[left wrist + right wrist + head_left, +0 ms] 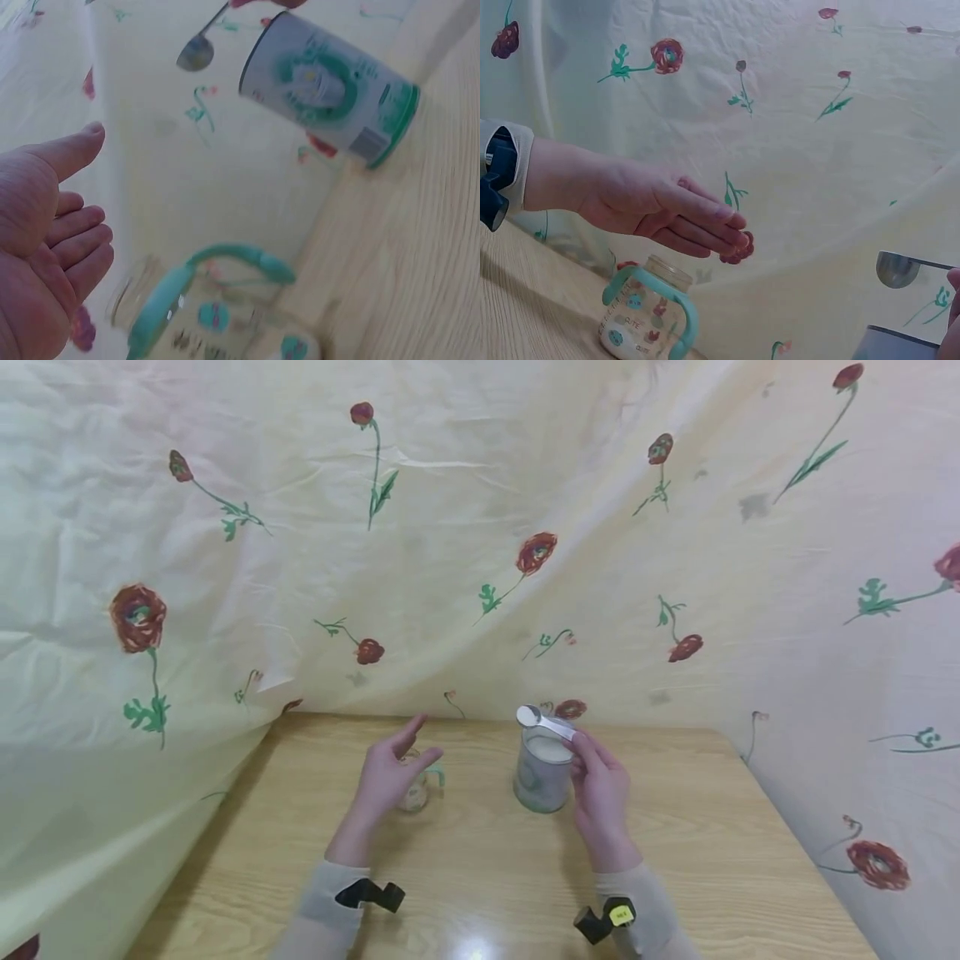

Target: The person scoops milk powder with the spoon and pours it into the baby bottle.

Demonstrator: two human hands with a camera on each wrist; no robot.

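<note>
My right hand pinches the handle of a metal measuring spoon above an open milk powder can. The spoon's round bowl looks white inside in the head view, and pale powder shows inside the can. A clear baby bottle with mint-green handles and small printed pictures stands on the table to the left, its top uncapped. My left hand hovers above and beside this bottle, thumb and fingers spread, holding nothing; it partly hides the bottle in the head view.
The wooden table bears the can and the bottle, set apart with bare wood between them. A pale flowered cloth hangs behind the table and along both sides. Each sleeve carries a black wrist camera.
</note>
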